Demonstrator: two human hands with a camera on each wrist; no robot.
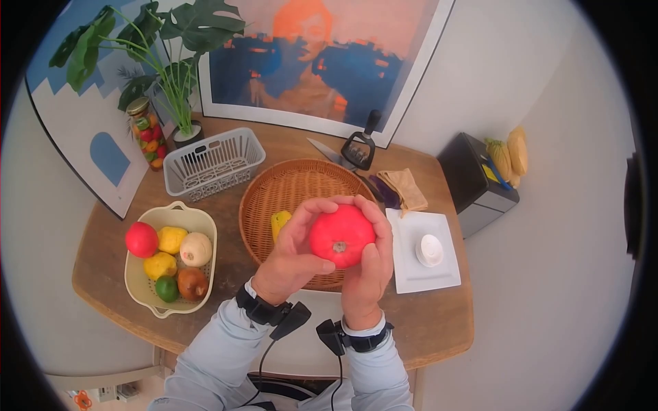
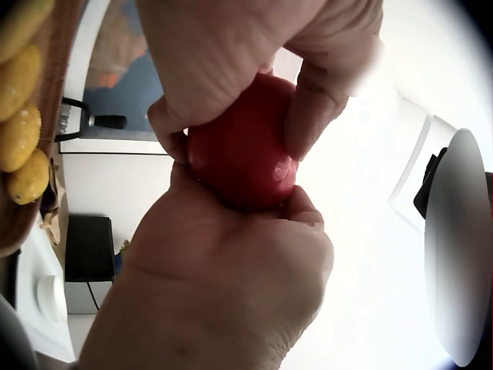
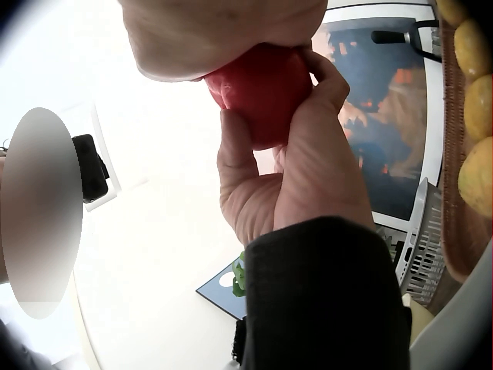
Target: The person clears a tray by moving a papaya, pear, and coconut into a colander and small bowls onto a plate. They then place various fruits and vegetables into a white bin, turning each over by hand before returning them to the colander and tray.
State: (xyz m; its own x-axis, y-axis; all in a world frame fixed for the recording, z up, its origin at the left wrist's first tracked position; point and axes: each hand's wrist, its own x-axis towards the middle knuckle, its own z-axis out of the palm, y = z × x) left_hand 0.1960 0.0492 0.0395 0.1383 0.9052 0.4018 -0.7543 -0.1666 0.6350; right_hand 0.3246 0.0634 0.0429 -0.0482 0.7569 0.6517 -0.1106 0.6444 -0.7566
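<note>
Both hands hold a red tomato (image 1: 343, 229) up over the front of a round wicker basket (image 1: 301, 171), its pale stem scar turned toward the head camera. The left hand (image 1: 284, 264) cups its left side, thumb along the lower edge. Around the right side curl the fingers of the right hand (image 1: 370, 274), with the thumb at the lower right. Fingers of both hands also close round the tomato (image 2: 243, 154) in the left wrist view. Behind the left hand, a yellow fruit (image 1: 279, 222) partly shows in the basket; several yellow fruits (image 3: 476, 108) line it in the right wrist view.
At left, a cream colander (image 1: 130, 281) holds another tomato, yellow fruits, a green fruit and onions. A grey plastic basket (image 1: 212, 161) stands behind it. Back right lie a knife (image 1: 322, 148) and a black-handled grater (image 1: 360, 147). A white tray (image 1: 425, 274) carries a small white bowl (image 1: 430, 250).
</note>
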